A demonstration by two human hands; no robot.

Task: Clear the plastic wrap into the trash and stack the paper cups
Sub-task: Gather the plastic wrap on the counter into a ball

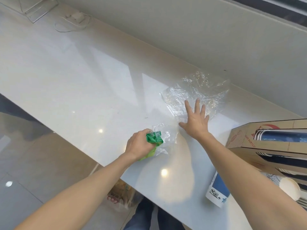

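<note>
L hand [138, 144] fisted on green-labelled wrap [156, 138] nr counter [83, 83] front edge; R hand [196, 120] flat, fingers splayed, on clear plastic wrap [199, 90] twd back edge.

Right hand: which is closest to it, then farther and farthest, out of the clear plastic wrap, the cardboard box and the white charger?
From the right hand:
1. Clear plastic wrap, lying under its fingers.
2. Cardboard box, off to its right on the counter.
3. White charger, far away at the counter's back left end.
</note>
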